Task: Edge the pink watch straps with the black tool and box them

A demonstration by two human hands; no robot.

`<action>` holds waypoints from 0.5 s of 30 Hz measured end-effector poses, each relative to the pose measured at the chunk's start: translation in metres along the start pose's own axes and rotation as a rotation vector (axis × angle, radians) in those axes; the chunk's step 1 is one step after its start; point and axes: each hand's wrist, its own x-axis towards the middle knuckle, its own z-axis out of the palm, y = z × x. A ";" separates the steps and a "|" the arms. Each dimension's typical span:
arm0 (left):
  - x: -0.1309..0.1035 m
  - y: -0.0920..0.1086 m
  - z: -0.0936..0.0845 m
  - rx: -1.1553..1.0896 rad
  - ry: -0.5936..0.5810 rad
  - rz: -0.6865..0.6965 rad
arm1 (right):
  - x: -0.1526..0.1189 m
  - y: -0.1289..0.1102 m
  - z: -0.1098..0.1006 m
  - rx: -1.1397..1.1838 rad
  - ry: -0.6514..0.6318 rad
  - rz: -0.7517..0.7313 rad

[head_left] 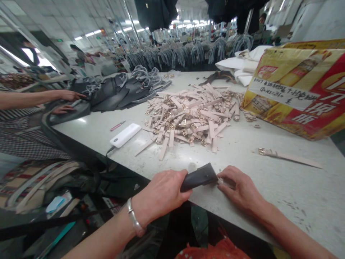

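My left hand (167,189), with a silver bracelet at the wrist, is closed around a black leather-like piece (201,177), whose free end points right above the table's front edge. Just beside that end, the thumb and fingers of my right hand (238,185) pinch a small whitish lump (220,181); its kind is too small to make out. Behind both hands lies a large pile of pale pink buckled straps (188,117). One more pink strap (289,157) lies alone to the right.
A yellow and red carton (296,93) stands on the table (256,194) at right. To the left lie a white power bank (125,135) with a cable and a red pen-like tool (118,125). A co-worker's hands (68,95) touch stacked black pieces (115,91).
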 end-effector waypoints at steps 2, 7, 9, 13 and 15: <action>0.007 0.005 0.002 0.016 0.030 0.025 | 0.001 -0.002 -0.001 0.004 0.008 0.017; 0.011 -0.002 0.007 -0.068 0.027 -0.035 | 0.001 -0.003 -0.003 -0.023 0.015 0.028; 0.006 -0.010 0.008 -0.103 0.031 -0.090 | 0.001 -0.002 -0.002 -0.036 0.013 0.018; -0.008 -0.020 0.007 -0.104 -0.001 -0.118 | 0.001 -0.001 0.000 -0.044 0.026 0.015; -0.013 -0.018 0.007 -0.075 -0.033 -0.081 | 0.001 -0.001 0.000 -0.040 0.027 0.020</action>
